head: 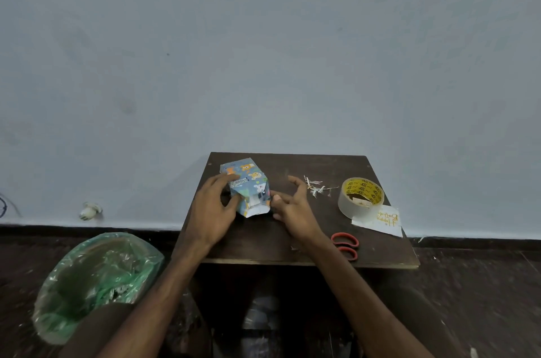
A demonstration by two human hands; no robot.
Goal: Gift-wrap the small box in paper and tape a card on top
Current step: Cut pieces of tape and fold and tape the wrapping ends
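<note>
The box (248, 191) sits inside its blue bear paper (252, 174), but the paper end nearest the person is not shut yet (white shows inside it). So the step in hand looks like folding that end flat. The left hand (212, 207) holds the box from its left side, fingers bent over the top and thumb by the near end. The right hand (291, 210) is just right of the box, fingers loose and spread, holding nothing. Next, I think, the flaps need pressing down, then a bit of tape (361, 196), which sits well right of the box, with the card (380, 221) there too.
</note>
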